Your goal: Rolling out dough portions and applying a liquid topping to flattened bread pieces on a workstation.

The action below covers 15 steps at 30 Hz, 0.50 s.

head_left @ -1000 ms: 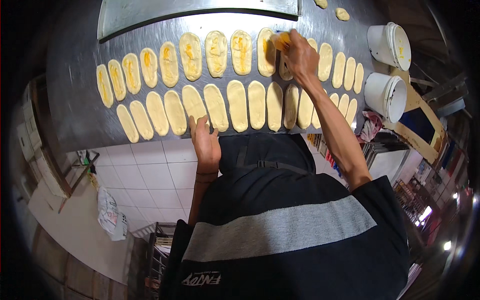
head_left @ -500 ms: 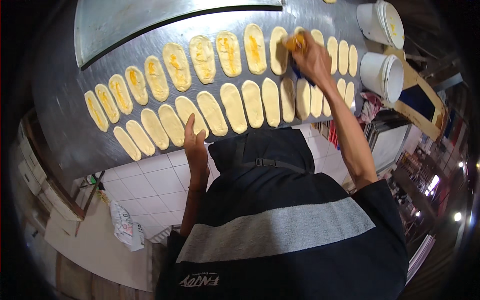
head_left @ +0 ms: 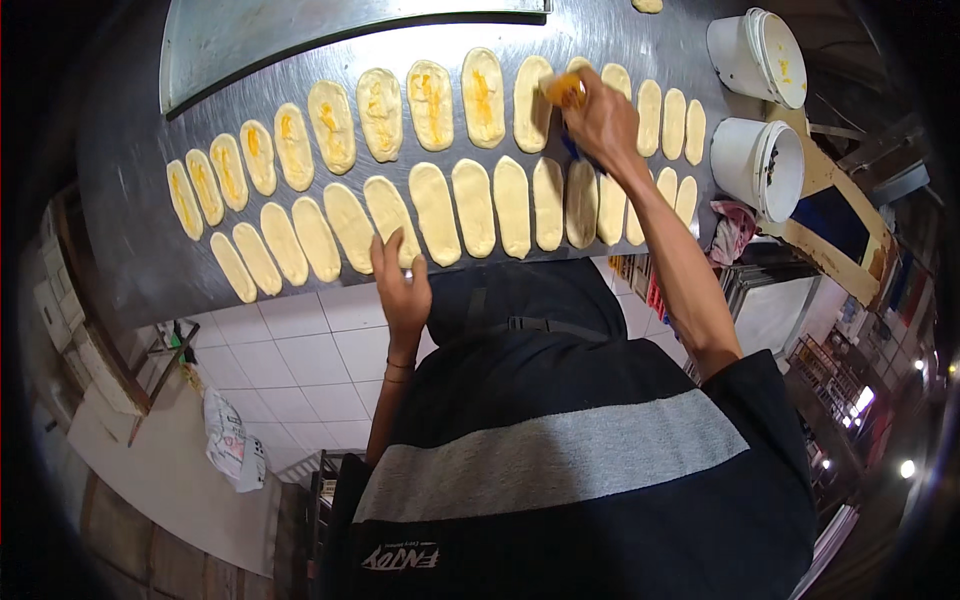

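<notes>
Upper centre: right hand [head_left: 600, 120], fingers closed on a yellow-tipped spreader [head_left: 562, 90], over the upper dough row [head_left: 430, 105]; unfilled ovals lie rightward, long axes vertical. Left hand [head_left: 400, 285] rests open-fingered on the counter [head_left: 130, 180] edge.
</notes>
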Motion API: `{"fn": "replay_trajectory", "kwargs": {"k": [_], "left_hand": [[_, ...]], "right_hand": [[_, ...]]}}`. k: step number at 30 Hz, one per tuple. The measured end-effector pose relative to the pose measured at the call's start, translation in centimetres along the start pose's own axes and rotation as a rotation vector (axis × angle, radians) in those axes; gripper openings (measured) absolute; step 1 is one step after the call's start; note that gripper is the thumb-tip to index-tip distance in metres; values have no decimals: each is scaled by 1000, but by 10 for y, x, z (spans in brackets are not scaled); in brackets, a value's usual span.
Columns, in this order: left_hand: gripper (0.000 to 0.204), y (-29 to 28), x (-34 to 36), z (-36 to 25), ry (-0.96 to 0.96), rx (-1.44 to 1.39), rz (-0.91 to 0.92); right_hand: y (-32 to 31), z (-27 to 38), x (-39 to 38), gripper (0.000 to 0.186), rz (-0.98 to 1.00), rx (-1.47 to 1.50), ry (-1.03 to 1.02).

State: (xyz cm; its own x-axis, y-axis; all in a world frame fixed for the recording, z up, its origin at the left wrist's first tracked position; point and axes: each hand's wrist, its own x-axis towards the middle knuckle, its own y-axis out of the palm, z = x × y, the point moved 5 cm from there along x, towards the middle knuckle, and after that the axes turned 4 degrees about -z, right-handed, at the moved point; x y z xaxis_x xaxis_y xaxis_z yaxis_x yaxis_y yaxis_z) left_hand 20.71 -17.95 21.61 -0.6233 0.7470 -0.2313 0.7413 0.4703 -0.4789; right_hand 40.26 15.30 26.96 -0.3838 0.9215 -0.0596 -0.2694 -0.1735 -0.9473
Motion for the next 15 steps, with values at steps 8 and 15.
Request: {"fn": "replay_trajectory", "kwargs": {"k": [8, 15], "left_hand": [[12, 75, 2, -38, -31, -21, 189], [32, 102, 0, -12, -276, -48, 179]], "right_hand": [[50, 18, -30, 32, 229, 5, -231], [20, 28, 61, 24, 53, 84, -192]]}}
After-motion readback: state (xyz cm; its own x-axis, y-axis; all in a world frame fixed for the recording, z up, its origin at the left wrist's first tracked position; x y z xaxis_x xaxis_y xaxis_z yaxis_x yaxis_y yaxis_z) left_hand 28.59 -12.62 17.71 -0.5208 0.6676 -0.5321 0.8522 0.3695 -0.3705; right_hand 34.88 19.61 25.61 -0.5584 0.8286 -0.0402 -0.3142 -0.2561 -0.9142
